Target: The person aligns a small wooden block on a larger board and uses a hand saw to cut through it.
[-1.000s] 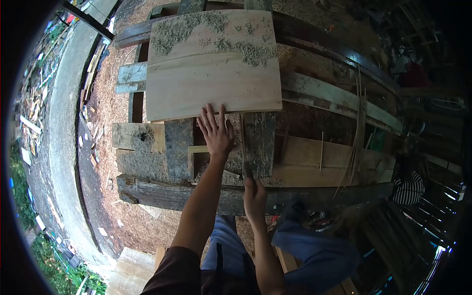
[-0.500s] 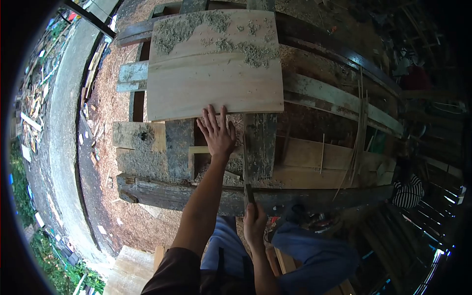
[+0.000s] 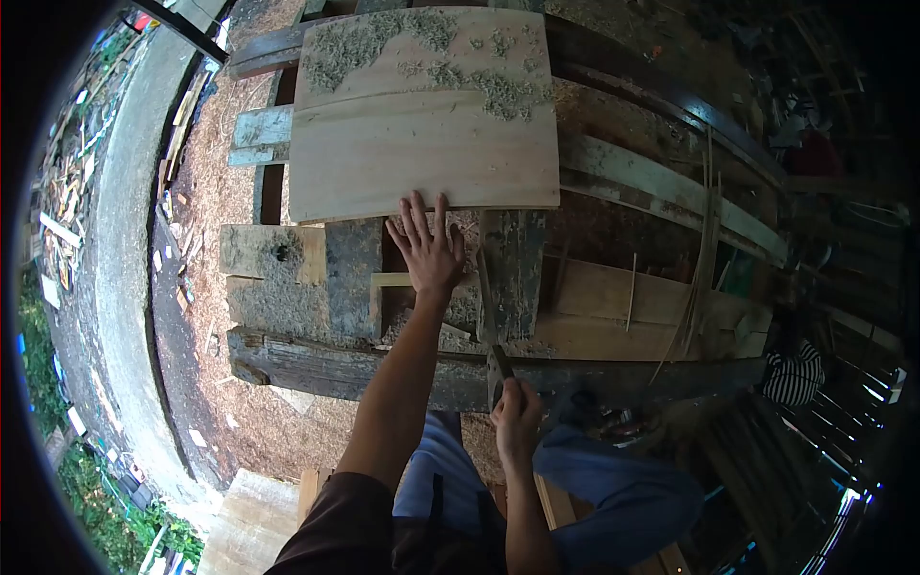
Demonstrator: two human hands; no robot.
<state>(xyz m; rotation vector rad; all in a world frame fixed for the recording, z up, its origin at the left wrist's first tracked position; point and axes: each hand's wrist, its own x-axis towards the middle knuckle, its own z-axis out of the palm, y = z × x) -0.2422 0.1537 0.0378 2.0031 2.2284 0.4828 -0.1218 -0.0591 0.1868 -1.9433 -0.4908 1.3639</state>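
Note:
My left hand (image 3: 431,257) lies with fingers spread, its fingertips on the near edge of a pale wooden board (image 3: 412,158). Curly shavings (image 3: 383,43) cover part of the board's far half. Below and to the right, my right hand (image 3: 517,420) is closed around the dark handle of a long, narrow-bladed tool (image 3: 488,307). The blade appears nearly edge-on and points away from me, its far end close to the board's near edge. My right fist hides part of the handle.
Under the board is a rough slatted workbench with a thick front beam (image 3: 307,369). Thin wooden strips (image 3: 707,230) lie across its right side, near a flat plank (image 3: 594,326). Shavings cover the ground (image 3: 259,436); a concrete strip (image 3: 125,249) runs along the left.
My right hand and the bladed tool have shifted right and slightly away from me. The board sits a little higher in view, and my left hand stays at its near edge.

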